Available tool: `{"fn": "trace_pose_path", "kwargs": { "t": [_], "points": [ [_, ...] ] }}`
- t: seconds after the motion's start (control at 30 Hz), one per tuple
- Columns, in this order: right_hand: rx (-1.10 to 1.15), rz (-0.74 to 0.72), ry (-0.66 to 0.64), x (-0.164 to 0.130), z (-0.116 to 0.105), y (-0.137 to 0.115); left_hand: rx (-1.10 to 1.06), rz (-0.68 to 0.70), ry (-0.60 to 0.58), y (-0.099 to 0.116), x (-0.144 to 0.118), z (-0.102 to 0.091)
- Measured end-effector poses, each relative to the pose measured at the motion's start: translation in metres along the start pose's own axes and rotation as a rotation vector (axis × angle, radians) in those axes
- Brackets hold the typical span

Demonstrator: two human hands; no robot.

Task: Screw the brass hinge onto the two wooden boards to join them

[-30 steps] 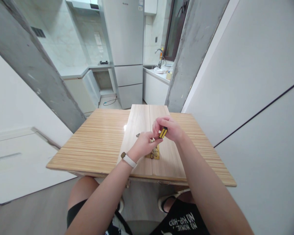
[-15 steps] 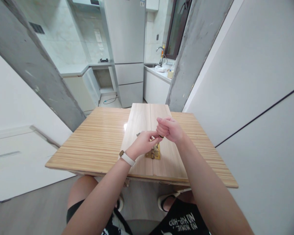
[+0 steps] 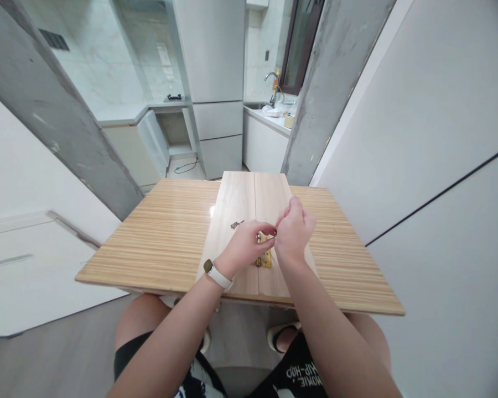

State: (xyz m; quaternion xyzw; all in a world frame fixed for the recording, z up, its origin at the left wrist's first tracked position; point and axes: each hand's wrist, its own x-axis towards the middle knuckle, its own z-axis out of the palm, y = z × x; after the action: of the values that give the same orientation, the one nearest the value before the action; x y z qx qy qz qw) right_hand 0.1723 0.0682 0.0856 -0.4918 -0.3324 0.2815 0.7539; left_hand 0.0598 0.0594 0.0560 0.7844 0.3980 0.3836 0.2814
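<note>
Two pale wooden boards (image 3: 236,193) lie side by side, with a brass hinge (image 3: 265,260) across the seam between them. My left hand (image 3: 251,243) is over the hinge and hides part of it. Its thumb and forefinger pinch toward a tiny dark piece at their tips, too small to name. Touching those fingertips, my right hand (image 3: 294,232) is closed in a fist, back toward me; whatever it holds is hidden. A few loose screws (image 3: 236,224) rest on the left board, beyond my left hand.
The boards lie on a striped wooden table (image 3: 166,232) whose near edge is above my knees. Beyond it stand a refrigerator (image 3: 219,121), a sink counter (image 3: 269,132) with a faucet, and a grey wall edge (image 3: 315,105). White panels flank both sides.
My right hand has turned and moved slightly right and nearer, its fist now upright against the left fingertips. The left hand has shifted a little right, uncovering more of the screws.
</note>
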Motion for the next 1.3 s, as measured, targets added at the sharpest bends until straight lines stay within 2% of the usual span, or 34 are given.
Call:
{"fn": "trace_pose_path", "kwargs": {
  "t": [0.07, 0.13, 0.2, 0.3, 0.33, 0.5, 0.6, 0.67, 0.83, 1.07, 1.13, 1.23, 1.3],
  "points": [
    [-0.008, -0.006, 0.025, -0.005, 0.001, 0.001, 0.061, 0.029, 0.049, 0.002, -0.001, 0.007],
    [0.014, 0.025, -0.048, -0.004, -0.002, -0.001, 0.103, 0.062, 0.067, 0.002, -0.002, 0.01],
    [0.032, 0.072, -0.265, 0.005, -0.009, -0.005, 0.131, 0.101, 0.076, 0.001, -0.003, 0.012],
    [0.068, 0.138, -0.742, 0.026, -0.021, -0.014, 0.147, 0.14, 0.102, -0.002, -0.003, 0.012],
    [0.086, 0.156, -0.865, 0.034, -0.023, -0.017, 0.145, 0.143, 0.105, -0.002, -0.002, 0.012],
    [0.215, 0.289, -1.321, 0.065, -0.025, -0.018, 0.062, 0.092, 0.09, -0.004, 0.0, 0.013],
    [0.284, 0.369, -1.463, 0.069, -0.023, -0.01, -0.01, 0.079, 0.053, -0.005, 0.0, 0.012],
    [0.328, 0.401, -1.441, 0.068, -0.023, -0.006, -0.024, 0.077, 0.048, -0.006, 0.0, 0.011],
    [0.342, 0.433, -1.242, 0.057, -0.024, -0.01, -0.051, 0.059, 0.029, -0.007, 0.003, 0.01],
    [0.333, 0.415, -0.952, 0.041, -0.017, -0.014, -0.134, -0.004, -0.12, -0.003, 0.01, -0.004],
    [0.309, 0.348, -0.769, 0.034, -0.013, -0.011, -0.143, -0.024, -0.13, -0.003, 0.01, -0.008],
    [0.231, 0.191, -0.332, 0.019, -0.006, -0.003, -0.134, -0.054, -0.101, -0.004, 0.008, -0.01],
    [0.151, 0.092, -0.094, 0.007, -0.002, 0.003, -0.1, -0.036, -0.09, -0.005, 0.006, -0.008]
  ]
}}
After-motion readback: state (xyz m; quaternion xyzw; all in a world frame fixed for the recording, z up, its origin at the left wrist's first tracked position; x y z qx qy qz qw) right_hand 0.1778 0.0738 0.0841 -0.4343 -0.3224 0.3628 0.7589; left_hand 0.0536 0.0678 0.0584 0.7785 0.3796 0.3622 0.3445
